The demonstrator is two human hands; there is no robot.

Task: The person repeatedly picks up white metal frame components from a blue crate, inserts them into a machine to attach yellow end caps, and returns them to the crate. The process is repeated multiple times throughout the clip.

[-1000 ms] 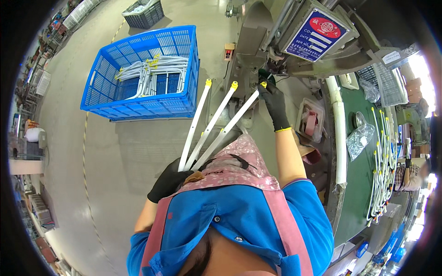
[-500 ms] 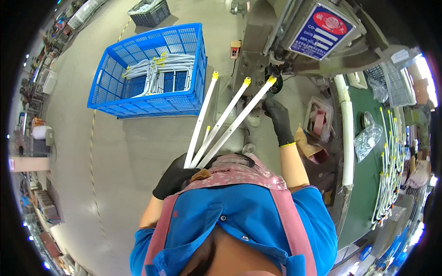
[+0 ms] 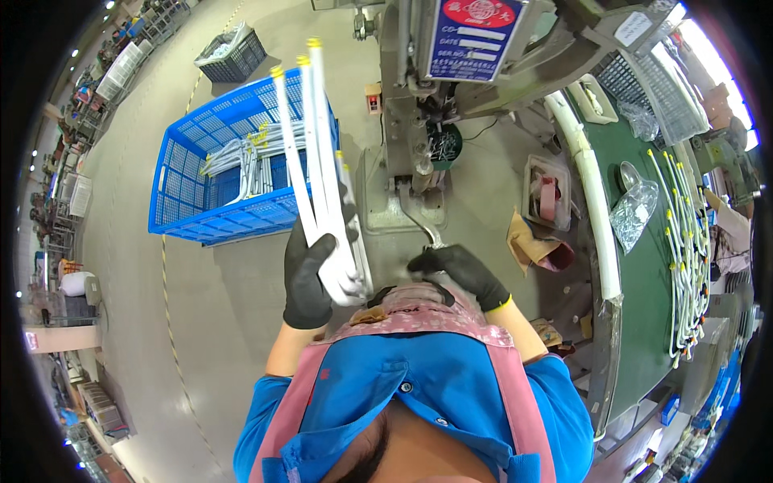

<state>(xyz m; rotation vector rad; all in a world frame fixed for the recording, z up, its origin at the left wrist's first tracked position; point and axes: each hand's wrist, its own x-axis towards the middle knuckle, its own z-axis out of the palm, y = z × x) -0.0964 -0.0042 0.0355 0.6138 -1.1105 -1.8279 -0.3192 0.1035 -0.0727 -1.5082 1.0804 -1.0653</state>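
My left hand (image 3: pixel 308 274), in a black glove, grips a bundle of white metal tubes (image 3: pixel 323 173) with yellow end caps. The tubes stand up at a slant, and their far ends overlap the edge of a blue plastic crate (image 3: pixel 233 211). Their near ends lie close to my apron (image 3: pixel 427 310). My right hand (image 3: pixel 460 272), gloved the same way, is in front of my waist, to the right of the bundle. Its fingers reach left, loosely apart, with no object visible in them. Inside the crate lie several bent white tube frames (image 3: pixel 256 165) with yellow fittings.
Ahead stands a grey machine (image 3: pixel 400 121) with a blue-and-red plate and a dark round bowl (image 3: pixel 445 143) of small metal pieces. A green table (image 3: pixel 636 322) on the right bears more white tubes (image 3: pixel 683 266). A parts bin (image 3: pixel 547 193) and cardboard (image 3: pixel 535 245) lie below it.
The tubes have swung more upright and closer together in my left hand, which has risen. My right hand has drawn back from the machine's working head to my waist. My view has shifted right.
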